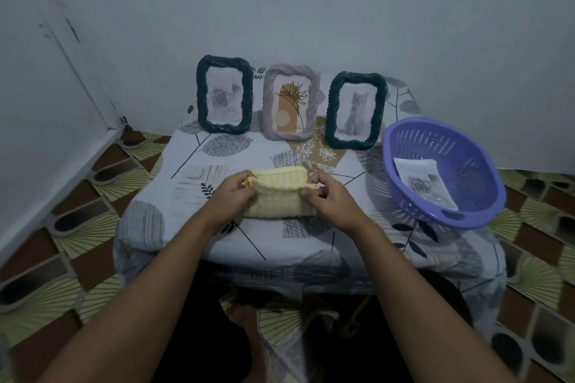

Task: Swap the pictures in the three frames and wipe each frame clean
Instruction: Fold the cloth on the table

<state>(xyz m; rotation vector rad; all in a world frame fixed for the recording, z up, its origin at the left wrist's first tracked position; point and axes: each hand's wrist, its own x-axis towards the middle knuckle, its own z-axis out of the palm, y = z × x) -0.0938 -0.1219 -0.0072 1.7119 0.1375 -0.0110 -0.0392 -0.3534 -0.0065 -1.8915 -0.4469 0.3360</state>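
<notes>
- The left hand (238, 193) and right hand (323, 196) each have their fingers (250, 182) pinched on a top corner of the folded yellow cloth (273, 196) on the desk (149, 183).
- Judged step: readying the cloth for wiping.
- Beyond the fingers stand the left frame (224, 95), middle frame (291, 102) and right frame (356, 110); a spare picture (426, 183) lies in the purple basket (466, 211) to their right.
- The next move likely calls for one hand to leave the cloth and steady a frame.

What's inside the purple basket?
A paper picture of a grey rose lies inside the purple basket, leaning on its slotted wall. Anything beneath that paper is covered, so I cannot tell whether more pictures lie under it.
</notes>
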